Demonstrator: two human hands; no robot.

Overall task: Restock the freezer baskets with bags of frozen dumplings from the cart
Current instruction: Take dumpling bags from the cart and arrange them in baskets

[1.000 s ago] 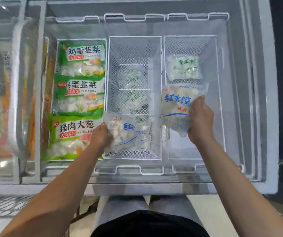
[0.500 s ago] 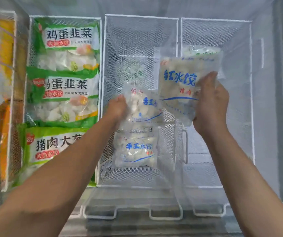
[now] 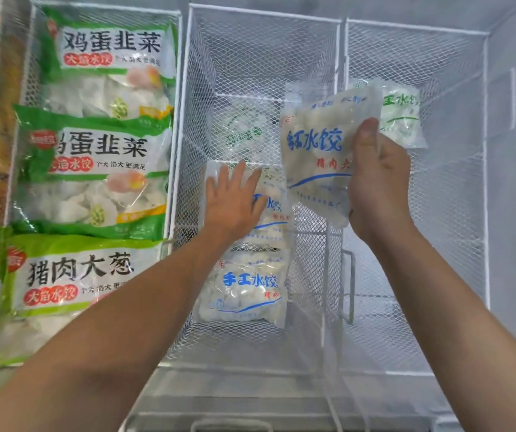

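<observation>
Clear plastic film, printed in blue, is wrapping the dumpling bags under inspection.

Head view: the right hand (image 3: 378,188) is gripping one blue-print bag (image 3: 322,151) by its right edge, thumb on the front face and fingers behind, holding it above the wire divider between the middle basket (image 3: 262,14) and the right basket (image 3: 418,28). The left hand (image 3: 231,201) is lying flat with fingers spread, pressing on a second bag (image 3: 270,210) on the middle basket's floor; its grip is released. A third bag (image 3: 244,288) is lying just nearer the camera. A green-print bag (image 3: 401,116) is resting in the right basket. Green family packs (image 3: 100,169) are filling the left basket.

Assessment: the held bag is sagging at its lower corner, suggesting loose, hard pieces that shift inside. Judged moderately heavy, with film likely slick from frost. An edge pinch is risking slippage; a grasp across the filled body, or support from beneath, is looking safer.
</observation>
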